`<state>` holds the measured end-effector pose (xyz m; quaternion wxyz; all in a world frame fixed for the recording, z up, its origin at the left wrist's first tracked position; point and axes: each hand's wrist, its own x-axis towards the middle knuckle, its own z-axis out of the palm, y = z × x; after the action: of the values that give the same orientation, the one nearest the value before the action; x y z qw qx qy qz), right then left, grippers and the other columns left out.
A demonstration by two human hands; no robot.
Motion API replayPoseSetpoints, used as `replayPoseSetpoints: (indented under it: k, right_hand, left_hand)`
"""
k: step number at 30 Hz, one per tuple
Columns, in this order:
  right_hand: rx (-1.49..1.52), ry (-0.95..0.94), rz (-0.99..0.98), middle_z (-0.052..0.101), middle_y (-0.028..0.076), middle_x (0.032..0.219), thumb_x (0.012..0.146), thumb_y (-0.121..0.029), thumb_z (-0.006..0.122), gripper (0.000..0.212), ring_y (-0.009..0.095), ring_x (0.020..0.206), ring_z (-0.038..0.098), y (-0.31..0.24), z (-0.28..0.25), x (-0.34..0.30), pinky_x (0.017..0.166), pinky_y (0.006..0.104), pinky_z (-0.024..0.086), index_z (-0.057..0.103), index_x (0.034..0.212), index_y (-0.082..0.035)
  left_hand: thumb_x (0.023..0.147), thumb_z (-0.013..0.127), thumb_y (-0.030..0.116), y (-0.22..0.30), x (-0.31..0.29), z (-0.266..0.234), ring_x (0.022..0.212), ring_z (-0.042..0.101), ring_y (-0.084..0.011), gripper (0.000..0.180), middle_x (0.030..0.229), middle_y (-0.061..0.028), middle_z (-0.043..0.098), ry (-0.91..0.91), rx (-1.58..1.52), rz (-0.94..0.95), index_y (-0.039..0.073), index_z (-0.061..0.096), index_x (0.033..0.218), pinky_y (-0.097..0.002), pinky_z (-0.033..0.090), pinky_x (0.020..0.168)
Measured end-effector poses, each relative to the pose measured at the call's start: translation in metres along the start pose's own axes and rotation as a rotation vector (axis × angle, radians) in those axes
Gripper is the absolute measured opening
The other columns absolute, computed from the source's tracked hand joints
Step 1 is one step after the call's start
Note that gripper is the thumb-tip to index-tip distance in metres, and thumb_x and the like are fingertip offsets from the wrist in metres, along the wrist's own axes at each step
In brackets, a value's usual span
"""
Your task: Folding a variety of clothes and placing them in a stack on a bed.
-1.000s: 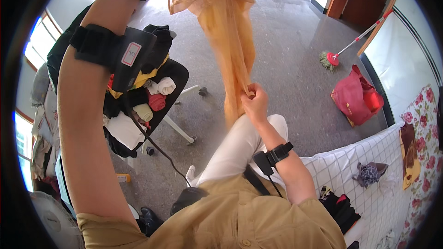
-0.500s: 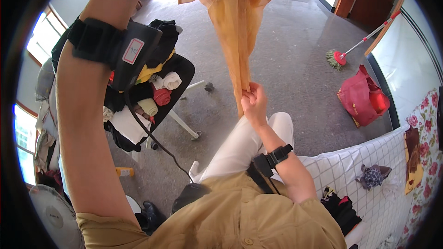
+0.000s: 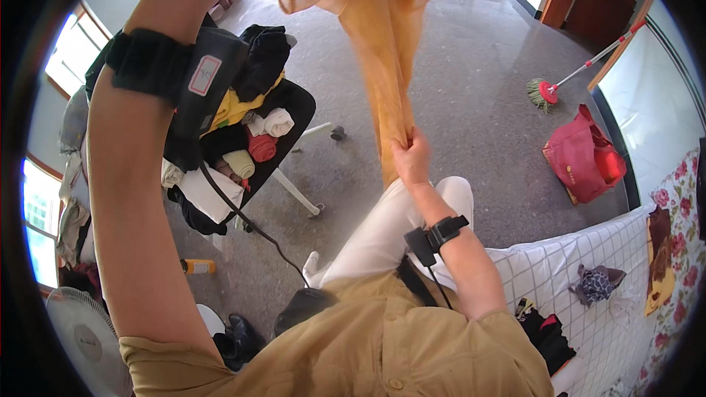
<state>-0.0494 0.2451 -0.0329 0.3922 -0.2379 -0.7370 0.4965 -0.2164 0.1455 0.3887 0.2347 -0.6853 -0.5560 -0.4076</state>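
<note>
A long, sheer orange scarf (image 3: 382, 51) hangs down in front of me from beyond the top edge, gathered into loose folds. My right hand (image 3: 413, 158) is closed around its narrow lower part, above my white trouser leg. A short tail of the cloth drops below the fingers toward my thigh. On the left my other forearm reaches steeply upward, and its hand lies past the top edge, so what it does is hidden.
To the left, a black wheeled chair (image 3: 298, 114) carries rolled and folded clothes. A white fan (image 3: 84, 338) stands lower left. A red bag (image 3: 585, 158) and a mop (image 3: 543, 93) are at the right, near a bed with a checked white sheet (image 3: 537, 257).
My right hand has turned and shifted slightly right, its fingers now wrapped around the scarf. The scarf's upper folds have spread and shifted a little.
</note>
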Motion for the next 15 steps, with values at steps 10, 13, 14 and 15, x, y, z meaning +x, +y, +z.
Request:
replayPoseSetpoints:
  k: [10, 13, 14, 15]
  right_hand:
    - [-0.036, 0.303, -0.012, 0.064, 0.006, 0.071, 0.079, -0.009, 0.064, 0.009, 0.013, 0.063, 0.058, 0.002, -0.089, 0.086, 0.060, 0.0289, 0.047, 0.064, 0.083, -0.001]
    - [-0.074, 0.401, -0.053, 0.065, 0.006, 0.072, 0.080, -0.009, 0.064, 0.010, 0.012, 0.064, 0.058, -0.004, -0.132, 0.107, 0.060, 0.0282, 0.047, 0.064, 0.085, -0.001]
    - [-0.088, 0.406, -0.123, 0.065, 0.005, 0.073, 0.080, -0.009, 0.064, 0.009, 0.012, 0.064, 0.058, -0.010, -0.145, 0.109, 0.061, 0.0280, 0.047, 0.064, 0.085, -0.001]
    - [-0.103, 0.411, -0.193, 0.065, 0.004, 0.073, 0.081, -0.009, 0.063, 0.009, 0.011, 0.065, 0.058, -0.015, -0.158, 0.109, 0.061, 0.0277, 0.047, 0.064, 0.086, -0.001]
  left_hand:
    - [0.087, 0.054, 0.011, -0.048, -0.032, -0.020, 0.049, 0.059, -0.0199, 0.012, 0.063, -0.0096, 0.060, 0.603, -0.345, -0.779, 0.001, 0.060, 0.089, -0.0277, 0.047, 0.042]
    - [0.086, 0.066, 0.022, -0.062, -0.060, -0.020, 0.053, 0.061, -0.0209, 0.025, 0.071, -0.0124, 0.061, 0.655, -0.533, -0.839, -0.001, 0.059, 0.091, -0.0280, 0.049, 0.044]
    - [0.086, 0.066, 0.022, -0.061, -0.072, -0.019, 0.053, 0.061, -0.0209, 0.025, 0.071, -0.0124, 0.061, 0.655, -0.541, -0.843, -0.001, 0.059, 0.091, -0.0280, 0.049, 0.044]
    - [0.086, 0.065, 0.016, -0.058, -0.087, -0.018, 0.067, 0.062, -0.0164, 0.021, 0.081, -0.0069, 0.063, 0.708, -0.602, -0.912, 0.000, 0.060, 0.099, -0.0269, 0.050, 0.058]
